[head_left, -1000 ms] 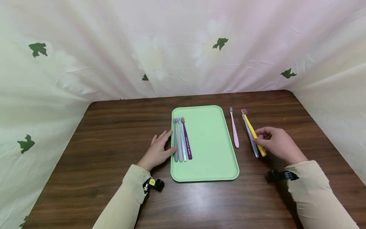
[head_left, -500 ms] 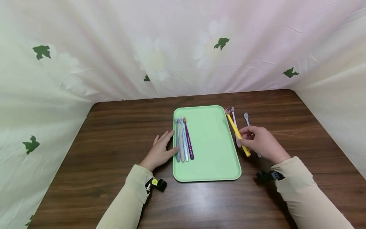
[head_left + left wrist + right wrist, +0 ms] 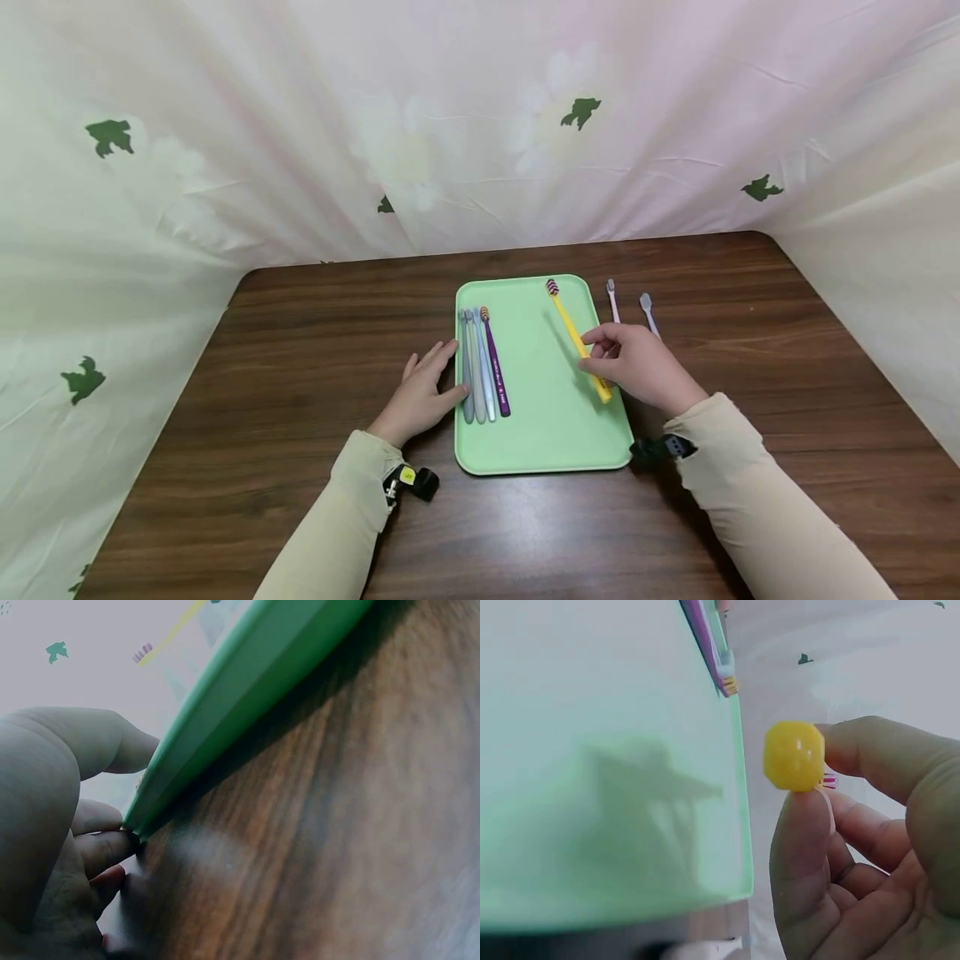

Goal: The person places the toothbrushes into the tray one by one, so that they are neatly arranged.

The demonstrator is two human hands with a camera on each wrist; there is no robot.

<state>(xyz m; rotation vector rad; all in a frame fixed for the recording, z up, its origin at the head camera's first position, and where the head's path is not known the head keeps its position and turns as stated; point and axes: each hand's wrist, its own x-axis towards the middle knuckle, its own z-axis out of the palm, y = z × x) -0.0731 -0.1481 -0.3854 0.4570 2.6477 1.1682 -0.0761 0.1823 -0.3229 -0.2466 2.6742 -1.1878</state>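
Observation:
My right hand (image 3: 637, 365) pinches a yellow toothbrush (image 3: 570, 327) by its handle between thumb and fingers, over the right half of the green tray (image 3: 540, 446). Its striped bristle head points away; the butt end of the yellow toothbrush (image 3: 793, 756) faces the right wrist camera, and a shadow falls on the tray. My left hand (image 3: 420, 396) rests at the tray's left edge, fingers spread, thumb on the rim (image 3: 169, 739). Along that side inside lie a purple toothbrush (image 3: 495, 367) and several grey and pale blue toothbrushes (image 3: 468, 375), roughly parallel, heads at the far end.
Right of the tray, a pink toothbrush (image 3: 613, 302) and a grey-blue toothbrush (image 3: 649, 312) lie on the dark wooden table (image 3: 330, 350), their lower parts hidden by the right hand. A pale curtain (image 3: 465, 150) with green leaf shapes surrounds the table's back and sides.
The right hand has lifted the yellow toothbrush from beside the grey-blue one and carried it left, past the pink one, over the tray. The left hand stays at the tray's edge.

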